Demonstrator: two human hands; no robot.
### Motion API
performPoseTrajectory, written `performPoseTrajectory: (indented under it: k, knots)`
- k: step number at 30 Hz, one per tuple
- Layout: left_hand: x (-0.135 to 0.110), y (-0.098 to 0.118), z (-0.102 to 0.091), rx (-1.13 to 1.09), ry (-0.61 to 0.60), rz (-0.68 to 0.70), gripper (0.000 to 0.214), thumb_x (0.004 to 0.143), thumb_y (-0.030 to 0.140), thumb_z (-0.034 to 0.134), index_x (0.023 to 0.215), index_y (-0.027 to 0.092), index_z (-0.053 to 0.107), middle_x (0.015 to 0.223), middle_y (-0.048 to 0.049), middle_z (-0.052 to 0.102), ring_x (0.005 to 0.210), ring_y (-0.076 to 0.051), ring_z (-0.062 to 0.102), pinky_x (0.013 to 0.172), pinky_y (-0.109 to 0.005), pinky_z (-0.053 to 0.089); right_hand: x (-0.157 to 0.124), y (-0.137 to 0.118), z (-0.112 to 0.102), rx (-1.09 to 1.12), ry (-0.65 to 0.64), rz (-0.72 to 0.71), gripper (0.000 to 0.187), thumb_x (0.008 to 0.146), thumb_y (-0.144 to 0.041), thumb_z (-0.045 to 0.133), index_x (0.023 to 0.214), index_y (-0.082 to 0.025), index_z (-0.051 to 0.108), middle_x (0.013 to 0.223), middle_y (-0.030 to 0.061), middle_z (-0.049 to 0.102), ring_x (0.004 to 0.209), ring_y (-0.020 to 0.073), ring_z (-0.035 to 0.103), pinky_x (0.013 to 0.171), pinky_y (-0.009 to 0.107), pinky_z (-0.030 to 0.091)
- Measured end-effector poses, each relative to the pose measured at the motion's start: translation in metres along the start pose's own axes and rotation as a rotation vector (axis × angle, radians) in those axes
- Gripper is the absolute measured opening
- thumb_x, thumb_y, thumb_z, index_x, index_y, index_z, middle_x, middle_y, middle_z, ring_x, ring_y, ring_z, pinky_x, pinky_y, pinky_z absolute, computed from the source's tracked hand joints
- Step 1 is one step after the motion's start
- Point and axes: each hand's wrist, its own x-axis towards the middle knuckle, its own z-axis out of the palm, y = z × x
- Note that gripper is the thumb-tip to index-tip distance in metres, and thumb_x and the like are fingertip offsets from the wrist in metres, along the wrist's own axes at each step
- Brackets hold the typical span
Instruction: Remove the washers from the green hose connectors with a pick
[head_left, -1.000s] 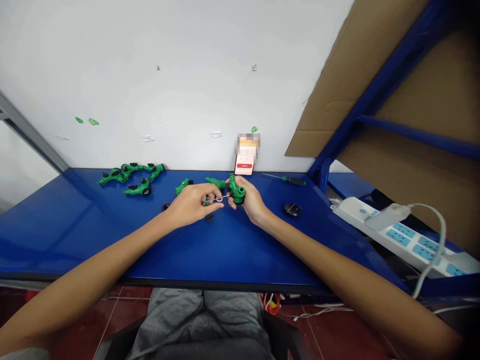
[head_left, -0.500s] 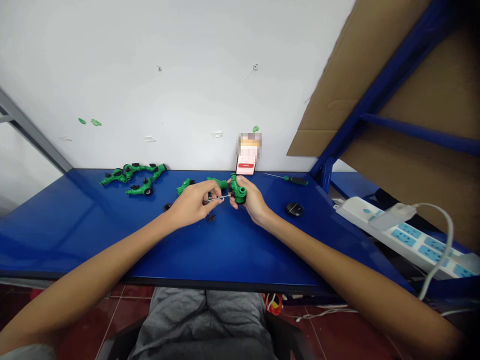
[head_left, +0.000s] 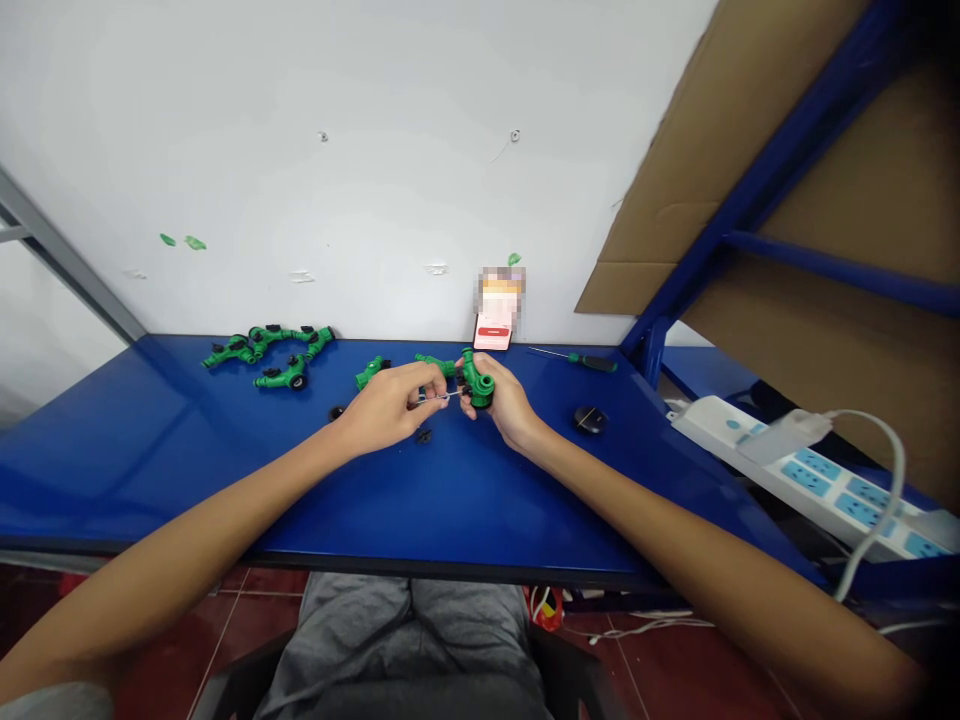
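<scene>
My right hand [head_left: 508, 398] is closed around a green plastic Y-shaped hose splitter [head_left: 480, 386], held just above the blue table. Between the pinched thumb and fingers of my left hand [head_left: 397, 403] is a thin metal tool [head_left: 450, 396]; its far end reaches a black part on the splitter's left side, and its exact kind is hard to make out. Behind my left hand lie another green splitter [head_left: 372, 373] and a green piece [head_left: 437, 364], both partly hidden. A small black part [head_left: 424, 436] rests below my left fingers, and a black ring-like piece [head_left: 336, 412] shows beside that wrist.
Several green splitters [head_left: 281, 375] lie at the back left of the blue table [head_left: 480, 510]. A lit phone [head_left: 493, 331] leans on the wall. To the right are a screwdriver [head_left: 596, 362], a round black object [head_left: 589, 419] and a white power strip [head_left: 810, 475].
Both hands keep nearly the same pose, with the tool's end still at the splitter. The whole view has shifted very slightly.
</scene>
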Motion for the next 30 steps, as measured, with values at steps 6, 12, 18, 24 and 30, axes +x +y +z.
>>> performPoseTrajectory:
  k: [6, 12, 18, 24, 30]
  knots:
    - [0.001, -0.0009, 0.0, 0.025, -0.071, 0.022, 0.029, 0.109, 0.033, 0.051, 0.094, 0.019, 0.073, 0.086, -0.0027, 0.073, 0.07, -0.015, 0.063, 0.068, -0.028, 0.044, -0.0001, 0.0003, 0.0003, -0.029, -0.002, -0.017, 0.041, 0.093, -0.063, 0.066, 0.097, -0.022, 0.061, 0.064, -0.003, 0.058, 0.046, 0.0136, 0.054, 0.041, 0.025, 0.041]
    - [-0.0011, -0.0031, 0.0035, 0.001, -0.042, -0.022, 0.012, 0.1, 0.032, 0.066, 0.1, 0.02, 0.067, 0.089, -0.0007, 0.072, 0.061, -0.012, 0.055, 0.063, -0.027, 0.042, -0.0016, -0.0012, 0.0019, -0.039, 0.003, 0.001, 0.044, 0.092, -0.065, 0.066, 0.099, -0.022, 0.06, 0.063, -0.0033, 0.057, 0.047, 0.0142, 0.055, 0.042, 0.025, 0.041]
    - [0.0007, -0.003, -0.0001, 0.038, -0.091, -0.003, 0.032, 0.109, 0.034, 0.053, 0.087, 0.019, 0.07, 0.08, -0.002, 0.07, 0.071, -0.016, 0.063, 0.067, -0.028, 0.041, -0.0015, -0.0011, 0.0012, -0.041, -0.006, -0.012, 0.043, 0.093, -0.063, 0.065, 0.098, -0.021, 0.059, 0.064, -0.0032, 0.057, 0.046, 0.0138, 0.054, 0.042, 0.026, 0.041]
    - [-0.0006, -0.0011, 0.0011, 0.03, -0.078, -0.032, 0.016, 0.103, 0.034, 0.063, 0.103, 0.019, 0.069, 0.094, -0.0028, 0.074, 0.069, -0.015, 0.061, 0.068, -0.028, 0.043, -0.0013, 0.0008, 0.001, -0.043, -0.008, 0.003, 0.041, 0.094, -0.062, 0.065, 0.098, -0.022, 0.059, 0.063, -0.0035, 0.057, 0.046, 0.014, 0.055, 0.042, 0.025, 0.041]
    - [0.0006, 0.0001, -0.0008, 0.041, -0.128, -0.031, 0.032, 0.11, 0.03, 0.048, 0.088, 0.018, 0.069, 0.085, -0.003, 0.074, 0.077, -0.018, 0.067, 0.072, -0.029, 0.043, -0.0001, 0.0013, 0.001, -0.039, -0.006, -0.014, 0.04, 0.094, -0.061, 0.065, 0.096, -0.022, 0.057, 0.064, -0.0033, 0.057, 0.045, 0.014, 0.054, 0.042, 0.026, 0.04]
